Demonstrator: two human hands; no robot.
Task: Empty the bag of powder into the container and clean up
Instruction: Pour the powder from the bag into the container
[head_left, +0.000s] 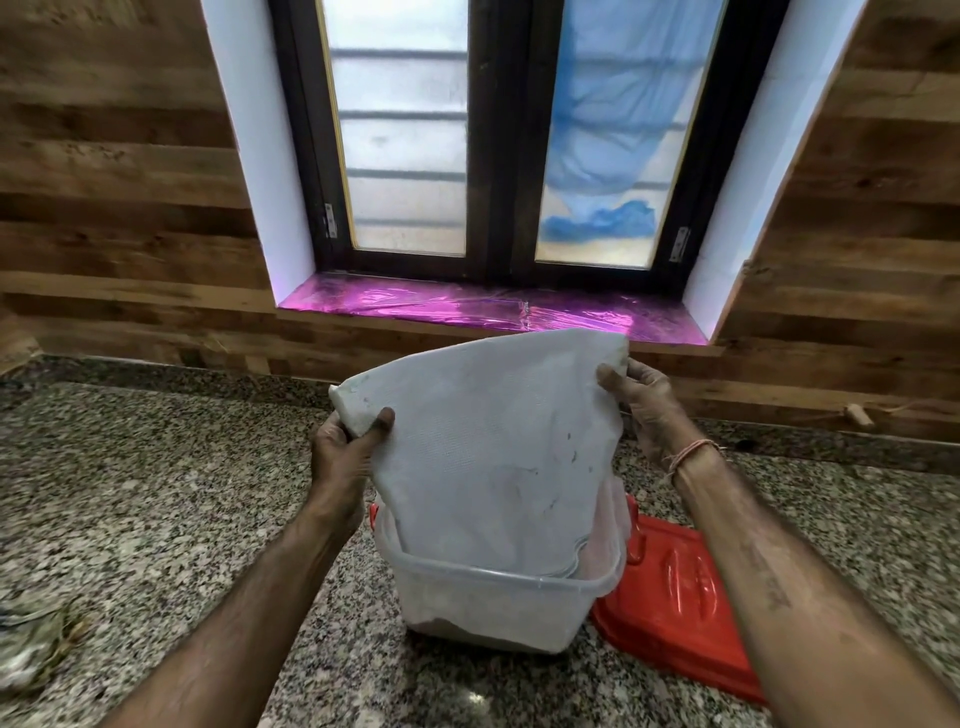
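The container (498, 608) stands on the worktop (156, 519), a red lid (675, 587) just beside its right. Hold the upended bag (493, 441) mouth-down inside the container and shake gently, so nothing spills. Above the container, the left hand (345, 447) and right hand (641, 400) each pinch one raised bag corner.

One bag (483, 441), one container (493, 608), one lid (675, 592)

A speckled grey granite surface (156, 493) is shown. A clear plastic container (493, 603) is set upright on it, a red lid (680, 597) laid flat at its right side. A crumpled cloth (31, 649) is seen well apart, at the left edge.
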